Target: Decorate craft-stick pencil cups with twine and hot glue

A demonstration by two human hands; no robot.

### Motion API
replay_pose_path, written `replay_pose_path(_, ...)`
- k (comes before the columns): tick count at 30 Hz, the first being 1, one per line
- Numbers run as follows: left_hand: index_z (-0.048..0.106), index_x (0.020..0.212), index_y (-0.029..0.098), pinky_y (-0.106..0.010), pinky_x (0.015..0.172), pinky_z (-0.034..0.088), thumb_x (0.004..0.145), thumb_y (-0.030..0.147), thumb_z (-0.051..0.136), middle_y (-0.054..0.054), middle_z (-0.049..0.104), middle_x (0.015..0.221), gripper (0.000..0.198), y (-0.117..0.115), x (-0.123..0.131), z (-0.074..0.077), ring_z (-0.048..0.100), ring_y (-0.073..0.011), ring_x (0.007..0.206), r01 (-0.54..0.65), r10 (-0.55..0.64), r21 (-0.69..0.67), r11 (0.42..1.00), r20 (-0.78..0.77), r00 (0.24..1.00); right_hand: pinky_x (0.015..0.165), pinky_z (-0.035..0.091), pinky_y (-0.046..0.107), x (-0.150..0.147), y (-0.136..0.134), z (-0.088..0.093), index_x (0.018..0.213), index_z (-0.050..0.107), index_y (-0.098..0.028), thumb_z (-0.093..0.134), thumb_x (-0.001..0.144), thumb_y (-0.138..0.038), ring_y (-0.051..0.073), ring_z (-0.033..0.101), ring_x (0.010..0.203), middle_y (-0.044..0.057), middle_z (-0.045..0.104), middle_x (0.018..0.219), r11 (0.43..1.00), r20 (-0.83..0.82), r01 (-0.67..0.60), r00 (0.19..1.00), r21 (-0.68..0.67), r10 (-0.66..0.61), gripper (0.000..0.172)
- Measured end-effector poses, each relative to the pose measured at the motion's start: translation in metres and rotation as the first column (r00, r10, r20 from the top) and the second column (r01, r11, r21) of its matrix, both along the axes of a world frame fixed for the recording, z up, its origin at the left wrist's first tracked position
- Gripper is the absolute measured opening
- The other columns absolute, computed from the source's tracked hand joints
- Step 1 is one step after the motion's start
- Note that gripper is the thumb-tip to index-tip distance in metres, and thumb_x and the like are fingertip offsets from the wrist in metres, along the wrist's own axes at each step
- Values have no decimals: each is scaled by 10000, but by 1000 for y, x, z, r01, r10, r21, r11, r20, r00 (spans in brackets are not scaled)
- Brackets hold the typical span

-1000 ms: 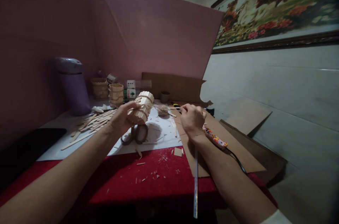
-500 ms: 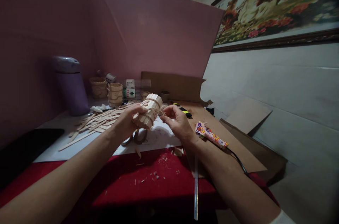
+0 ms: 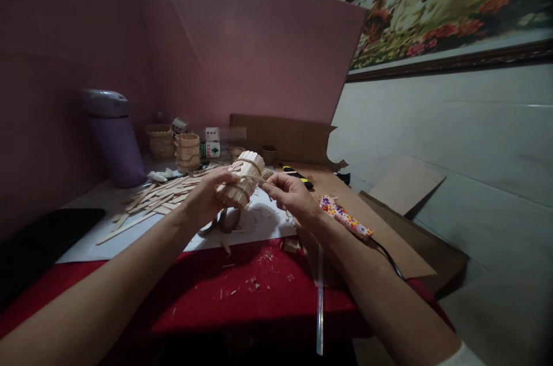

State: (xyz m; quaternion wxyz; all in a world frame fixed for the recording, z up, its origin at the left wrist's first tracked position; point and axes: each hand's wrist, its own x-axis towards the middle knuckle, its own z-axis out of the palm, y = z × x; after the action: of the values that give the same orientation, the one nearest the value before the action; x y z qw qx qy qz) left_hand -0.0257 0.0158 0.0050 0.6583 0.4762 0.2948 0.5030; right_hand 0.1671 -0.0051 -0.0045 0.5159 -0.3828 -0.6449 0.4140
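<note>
A small cup made of pale craft sticks (image 3: 247,172) is held tilted above the paper, with twine wound round it in bands. My left hand (image 3: 208,192) grips it from the left, thumb on top and the other fingers mostly hidden behind it. At the cup's right side, my right hand (image 3: 294,195) pinches a thin strand of twine (image 3: 262,181) between thumb and forefinger. The strand runs to the band on the cup. Below the cup, scissors (image 3: 228,219) lie on the white paper, partly in shadow.
Loose craft sticks (image 3: 161,202) lie heaped on the left. Two finished stick cups (image 3: 187,154), plastic bottles (image 3: 225,135) and a purple flask (image 3: 116,144) stand or lie behind. To the right are a flowered glue gun (image 3: 345,221), a utility knife (image 3: 298,177) and a glue stick (image 3: 320,308).
My right hand has shifted slightly, its fingers now lower and closed tighter on the twine. My left hand and the cup have hardly moved.
</note>
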Motion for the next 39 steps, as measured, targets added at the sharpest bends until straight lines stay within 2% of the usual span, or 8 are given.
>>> replay_pose_path(5, 612, 1086, 63, -341, 600, 543, 628, 202, 683, -175, 691, 913, 483, 1, 0, 1, 677, -264, 743, 5, -5, -29, 1000, 13, 1000, 387, 174, 185, 4, 0, 4, 774, 572, -206, 794, 691, -515, 42, 309, 420, -68, 532, 566, 965, -228, -193, 962, -176, 151, 390)
replay_pose_path(10, 601, 1095, 73, -332, 596, 544, 612, 204, 699, -162, 692, 912, 510, 1, 0, 2, 674, -255, 738, -12, 12, -23, 1000, -2, 1000, 393, 227, 179, 7, 6, 2, 822, 701, -155, 847, 634, -501, 41, 387, 454, -43, 577, 598, 984, -346, -119, 936, -131, 67, 420)
replay_pose_path(16, 603, 1091, 87, -343, 618, 547, 609, 209, 709, -163, 691, 927, 508, 2, -1, 0, 678, -266, 764, -4, 5, -27, 1000, 16, 1000, 426, 437, 236, 5, 8, -3, 734, 696, -169, 792, 655, -385, 102, 538, 508, -7, 639, 633, 997, -152, 70, 986, -23, -73, 249)
replay_pose_path(20, 613, 1055, 100, -351, 613, 549, 603, 213, 712, -155, 689, 914, 477, 1, -1, 0, 671, -260, 749, -23, 23, -20, 1000, 15, 1000, 402, 364, 236, 4, 9, -6, 676, 615, -191, 664, 764, -352, 93, 452, 448, -31, 573, 581, 968, 5, 232, 972, 99, -234, 190)
replay_pose_path(23, 617, 1052, 102, -346, 609, 549, 615, 218, 701, -159, 691, 928, 459, -1, 0, 1, 672, -260, 757, -21, 21, -13, 1000, 5, 1000, 492, 367, 248, 4, 10, -7, 684, 600, -197, 621, 816, -345, 111, 474, 527, -21, 567, 593, 922, 98, 301, 938, 243, -332, 199)
replay_pose_path(31, 632, 1095, 117, -266, 540, 512, 601, 218, 705, -107, 683, 927, 509, -8, 11, -3, 623, -184, 696, -24, 32, 96, 995, -82, 996, 574, 364, 271, -2, 2, -8, 685, 565, -208, 588, 867, -393, 129, 470, 585, -19, 539, 613, 866, 155, 321, 902, 383, -403, 260)
replay_pose_path(34, 626, 1144, 136, -252, 555, 508, 608, 214, 706, -93, 685, 946, 548, -8, 13, -7, 626, -178, 714, -47, 60, 126, 991, -105, 993, 548, 354, 263, -3, 2, -9, 667, 549, -213, 591, 858, -414, 122, 452, 566, -22, 530, 604, 895, 120, 299, 928, 331, -354, 280)
replay_pose_path(39, 638, 1124, 125, -263, 592, 514, 619, 224, 711, -111, 690, 962, 520, -8, 14, -7, 641, -187, 728, -30, 39, 131, 991, -68, 997, 432, 287, 231, -3, 3, -8, 664, 544, -215, 642, 790, -473, 89, 384, 464, -47, 503, 548, 973, -40, 209, 978, 97, -206, 303)
